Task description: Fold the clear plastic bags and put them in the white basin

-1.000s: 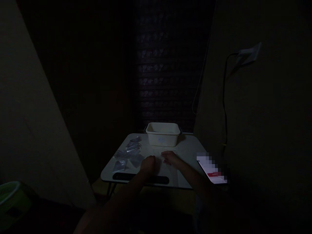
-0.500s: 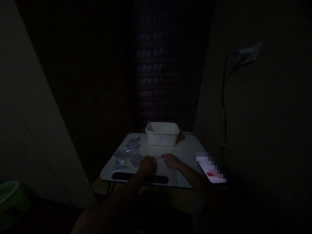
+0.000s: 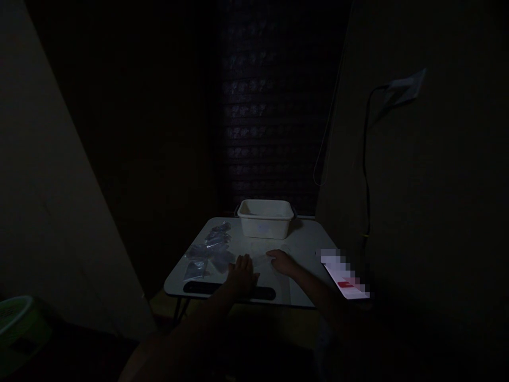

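On a small white folding table [image 3: 306,236], a clear plastic piece [image 3: 260,259], faint in the dark, lies between my hands. My left hand [image 3: 242,273] rests palm down at its left end, fingers spread on the tabletop. My right hand [image 3: 280,261] pinches its right end between thumb and forefinger. Left of my left hand lie several clear plastic bags [image 3: 217,244], some crumpled, with a flatter one [image 3: 195,270] nearest the front. A white tub [image 3: 264,228] stands behind my hands; what it contains is too dim to tell.
A lit screen [image 3: 344,276], partly pixelated, is at the table's right edge. A dark slot [image 3: 199,287] runs along the front edge. A green basket [image 3: 24,329] sits low at left. A black cable [image 3: 365,159] hangs on the right wall.
My left hand has spread its fingers and shifted slightly right. My right hand has moved slightly to the right, and the plastic between them shows more plainly.
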A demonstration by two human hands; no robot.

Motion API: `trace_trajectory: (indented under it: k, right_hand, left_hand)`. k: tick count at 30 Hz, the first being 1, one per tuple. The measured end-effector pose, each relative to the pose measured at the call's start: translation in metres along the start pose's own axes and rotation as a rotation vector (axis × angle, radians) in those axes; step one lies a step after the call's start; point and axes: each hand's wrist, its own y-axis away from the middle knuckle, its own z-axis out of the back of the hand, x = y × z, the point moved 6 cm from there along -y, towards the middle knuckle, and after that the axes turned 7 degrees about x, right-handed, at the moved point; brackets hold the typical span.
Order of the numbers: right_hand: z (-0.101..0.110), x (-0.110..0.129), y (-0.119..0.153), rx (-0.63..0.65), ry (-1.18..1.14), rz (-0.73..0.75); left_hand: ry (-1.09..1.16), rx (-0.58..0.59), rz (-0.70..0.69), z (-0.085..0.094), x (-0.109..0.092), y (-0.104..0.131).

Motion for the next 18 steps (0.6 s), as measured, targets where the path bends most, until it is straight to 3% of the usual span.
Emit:
trace_trajectory:
  k: [18]
  right_hand:
    - [0.0,-0.012,-0.005,-0.003,0.081,-0.009]
  left_hand:
    - [-0.013,0.0,-0.028,0.0,-0.004,0.005]
